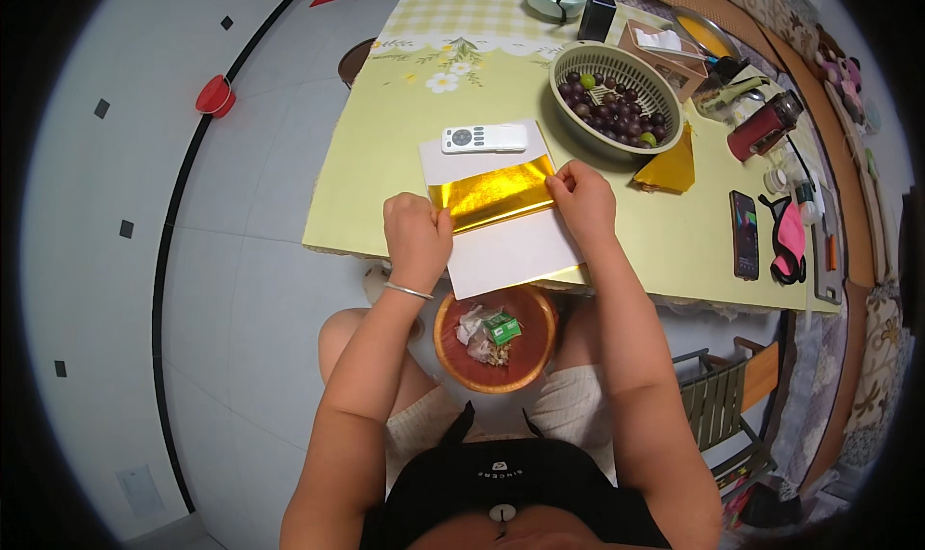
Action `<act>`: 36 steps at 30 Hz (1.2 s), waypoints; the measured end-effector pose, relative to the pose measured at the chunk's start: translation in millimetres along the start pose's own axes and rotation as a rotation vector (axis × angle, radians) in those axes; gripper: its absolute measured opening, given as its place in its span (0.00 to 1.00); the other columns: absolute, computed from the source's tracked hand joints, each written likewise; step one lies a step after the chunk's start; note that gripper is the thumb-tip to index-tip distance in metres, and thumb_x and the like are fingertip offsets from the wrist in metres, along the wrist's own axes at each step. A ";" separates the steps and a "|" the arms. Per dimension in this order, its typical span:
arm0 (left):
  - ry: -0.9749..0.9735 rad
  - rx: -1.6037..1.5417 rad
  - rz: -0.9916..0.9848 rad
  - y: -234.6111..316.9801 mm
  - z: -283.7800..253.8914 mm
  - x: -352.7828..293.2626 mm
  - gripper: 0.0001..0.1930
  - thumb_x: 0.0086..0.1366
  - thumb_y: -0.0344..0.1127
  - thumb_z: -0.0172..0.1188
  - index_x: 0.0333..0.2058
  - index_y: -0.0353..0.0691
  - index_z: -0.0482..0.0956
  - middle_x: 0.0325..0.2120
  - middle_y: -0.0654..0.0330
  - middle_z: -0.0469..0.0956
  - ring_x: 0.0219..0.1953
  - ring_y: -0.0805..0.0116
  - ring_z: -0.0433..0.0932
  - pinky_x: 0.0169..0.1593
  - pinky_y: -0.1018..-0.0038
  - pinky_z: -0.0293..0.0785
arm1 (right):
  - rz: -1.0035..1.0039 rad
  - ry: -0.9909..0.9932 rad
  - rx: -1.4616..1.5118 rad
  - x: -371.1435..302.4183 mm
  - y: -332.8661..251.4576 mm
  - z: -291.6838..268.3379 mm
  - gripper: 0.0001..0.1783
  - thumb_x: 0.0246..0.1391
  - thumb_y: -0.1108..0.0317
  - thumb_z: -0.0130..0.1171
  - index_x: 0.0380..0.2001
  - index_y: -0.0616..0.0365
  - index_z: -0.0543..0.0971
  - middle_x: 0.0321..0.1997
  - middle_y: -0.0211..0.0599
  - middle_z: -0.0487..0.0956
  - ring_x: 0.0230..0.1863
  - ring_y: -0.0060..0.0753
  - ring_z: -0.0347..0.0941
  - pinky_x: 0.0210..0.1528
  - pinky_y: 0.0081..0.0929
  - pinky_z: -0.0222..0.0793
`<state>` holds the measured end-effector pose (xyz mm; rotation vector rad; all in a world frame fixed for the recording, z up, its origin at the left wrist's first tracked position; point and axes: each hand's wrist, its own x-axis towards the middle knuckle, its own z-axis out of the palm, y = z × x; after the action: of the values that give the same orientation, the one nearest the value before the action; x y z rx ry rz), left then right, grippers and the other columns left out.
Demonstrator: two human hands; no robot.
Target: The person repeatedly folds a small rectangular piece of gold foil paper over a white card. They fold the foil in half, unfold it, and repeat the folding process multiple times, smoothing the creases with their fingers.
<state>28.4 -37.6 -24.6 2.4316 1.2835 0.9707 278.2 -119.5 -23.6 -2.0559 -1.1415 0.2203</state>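
A shiny gold foil paper [496,196] lies as a creased band across white paper [515,251] at the table's near edge. Its left end is pinched by my left hand [418,230], thumb and curled fingers closed. At the opposite end, my right hand [584,199] pinches the gold edge between thumb and fingers. The white paper extends above and below the band, and its lower corner overhangs the table edge. A thin gold line shows along its lower right side. Resting on the upper part of the paper is a white remote control [484,139]. My fingertips are partly hidden.
A colander of grapes [617,97] stands beyond my right hand, with folded gold paper [667,165] beside it. Farther right are a phone [744,234], a pink-and-black eye mask [788,240] and a dark red bottle [764,126]. Below the table edge sits a waste bin [445,346].
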 end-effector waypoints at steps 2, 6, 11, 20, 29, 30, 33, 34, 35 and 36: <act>0.019 0.022 -0.015 6.3 -2.6 1.1 0.08 0.55 0.27 0.68 0.29 0.33 0.76 0.31 0.49 0.75 0.40 0.46 0.73 0.49 0.55 0.69 | -0.026 0.029 -0.028 -0.2 0.9 2.4 0.10 0.53 0.64 0.69 0.30 0.56 0.78 0.25 0.34 0.80 0.29 0.40 0.77 0.33 0.37 0.71; 0.225 0.023 0.172 19.8 -4.0 6.3 0.10 0.55 0.23 0.65 0.38 0.32 0.80 0.42 0.47 0.79 0.49 0.42 0.75 0.57 0.56 0.71 | -0.040 0.033 -0.058 -0.3 1.6 3.3 0.10 0.53 0.65 0.68 0.32 0.56 0.77 0.24 0.34 0.79 0.28 0.39 0.77 0.32 0.37 0.71; -0.121 -0.126 0.292 -7.7 8.5 1.8 0.14 0.58 0.21 0.60 0.45 0.34 0.82 0.53 0.42 0.78 0.58 0.42 0.76 0.63 0.55 0.72 | -0.044 0.013 -0.067 0.5 0.9 4.1 0.11 0.51 0.65 0.70 0.33 0.54 0.77 0.25 0.32 0.79 0.31 0.40 0.77 0.34 0.38 0.72; -0.444 0.125 0.458 10.2 -13.3 -11.3 0.44 0.64 0.66 0.59 0.69 0.41 0.66 0.70 0.36 0.57 0.73 0.31 0.53 0.74 0.45 0.49 | -0.085 0.038 -0.068 -1.3 -0.7 2.3 0.07 0.52 0.66 0.67 0.29 0.53 0.79 0.25 0.33 0.80 0.35 0.41 0.78 0.37 0.41 0.74; -0.464 0.163 0.467 12.7 -16.3 -12.5 0.46 0.63 0.68 0.58 0.70 0.40 0.64 0.71 0.36 0.55 0.75 0.36 0.51 0.75 0.47 0.45 | -0.095 0.026 -0.027 -1.7 1.7 1.4 0.06 0.52 0.68 0.66 0.29 0.55 0.78 0.26 0.35 0.81 0.35 0.43 0.77 0.38 0.42 0.73; -0.469 0.161 0.463 12.0 -15.6 -12.8 0.47 0.63 0.68 0.58 0.70 0.40 0.64 0.71 0.36 0.55 0.75 0.37 0.51 0.75 0.47 0.46 | -0.092 0.024 -0.021 -2.0 0.9 0.9 0.06 0.52 0.68 0.66 0.29 0.55 0.78 0.26 0.35 0.81 0.35 0.43 0.77 0.38 0.42 0.73; -0.487 0.131 0.449 10.7 -13.4 -12.5 0.48 0.62 0.69 0.58 0.70 0.38 0.63 0.72 0.35 0.54 0.75 0.38 0.51 0.75 0.47 0.46 | -0.116 0.046 -0.030 -2.8 0.6 1.3 0.06 0.52 0.68 0.67 0.29 0.55 0.78 0.24 0.35 0.80 0.34 0.44 0.77 0.36 0.42 0.73; -0.494 0.118 0.444 10.3 -12.2 -12.3 0.48 0.62 0.69 0.58 0.70 0.38 0.63 0.72 0.35 0.54 0.75 0.38 0.51 0.75 0.47 0.47 | -0.096 0.033 -0.035 -3.3 -0.2 1.0 0.06 0.52 0.68 0.67 0.29 0.55 0.78 0.26 0.35 0.81 0.35 0.44 0.77 0.38 0.42 0.73; -0.490 0.086 0.449 9.2 -11.1 -12.4 0.48 0.62 0.69 0.58 0.71 0.39 0.62 0.72 0.35 0.54 0.75 0.37 0.51 0.75 0.47 0.47 | -0.079 0.019 -0.038 -3.6 -2.8 0.3 0.07 0.52 0.68 0.67 0.28 0.55 0.78 0.27 0.35 0.81 0.36 0.44 0.77 0.39 0.43 0.73; -0.486 0.055 0.453 7.9 -9.4 -12.8 0.48 0.62 0.70 0.57 0.71 0.41 0.62 0.72 0.35 0.54 0.75 0.37 0.51 0.75 0.47 0.48 | -0.062 0.006 -0.041 -4.1 -5.2 -1.0 0.07 0.51 0.68 0.67 0.28 0.55 0.78 0.29 0.35 0.81 0.37 0.44 0.77 0.40 0.43 0.73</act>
<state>22.3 -53.4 -19.5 2.8198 0.6192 0.3762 272.9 -121.6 -20.1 -2.0523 -1.2137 0.1616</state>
